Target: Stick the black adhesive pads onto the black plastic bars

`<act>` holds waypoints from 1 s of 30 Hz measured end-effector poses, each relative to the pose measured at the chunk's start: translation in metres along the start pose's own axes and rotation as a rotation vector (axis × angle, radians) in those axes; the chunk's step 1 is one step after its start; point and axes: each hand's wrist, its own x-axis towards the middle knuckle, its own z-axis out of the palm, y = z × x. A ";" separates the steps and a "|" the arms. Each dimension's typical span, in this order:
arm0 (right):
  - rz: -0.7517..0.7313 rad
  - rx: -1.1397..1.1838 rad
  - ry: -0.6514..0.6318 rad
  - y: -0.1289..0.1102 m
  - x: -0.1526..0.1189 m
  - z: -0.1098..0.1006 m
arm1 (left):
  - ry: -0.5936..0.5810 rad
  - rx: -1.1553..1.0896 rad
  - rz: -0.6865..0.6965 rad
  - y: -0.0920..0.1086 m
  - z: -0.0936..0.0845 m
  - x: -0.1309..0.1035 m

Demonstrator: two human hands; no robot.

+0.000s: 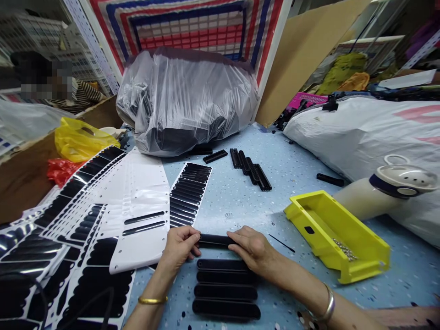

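Between my two hands lies a long black strip-shaped piece [215,240] with rounded ends. My left hand [182,243] pinches its left end, and my right hand [249,247] grips the right end from above, partly hiding it. Just below, several similar black pieces [225,292] lie side by side in a stack of rows on the blue table. To the left, a white backing sheet [142,192] carries two black stickers [144,217]. Behind my left hand is another sheet of black strip stickers [190,192].
A yellow bin [364,229] with small metal parts [344,249] stands right, near a cream bottle [360,197]. More black pieces [252,169] lie farther back, before a big plastic-wrapped bundle [195,91]. Sticker sheets [79,247] cover the left side. A person [82,94] is at far left.
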 end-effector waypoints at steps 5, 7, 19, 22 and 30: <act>0.071 0.083 -0.071 0.002 0.004 -0.005 | -0.002 -0.010 -0.005 -0.002 0.000 0.001; 0.066 0.084 -0.080 0.001 0.004 -0.005 | -0.003 -0.013 -0.002 -0.003 0.000 0.001; 0.159 0.198 -0.135 0.007 0.007 -0.008 | 0.009 -0.001 0.005 -0.003 -0.001 0.000; 0.123 0.158 -0.121 0.005 0.005 -0.007 | 0.010 0.003 0.008 -0.003 -0.001 0.000; 0.145 0.205 -0.096 0.009 0.004 -0.002 | 0.009 0.013 0.008 -0.001 -0.002 0.000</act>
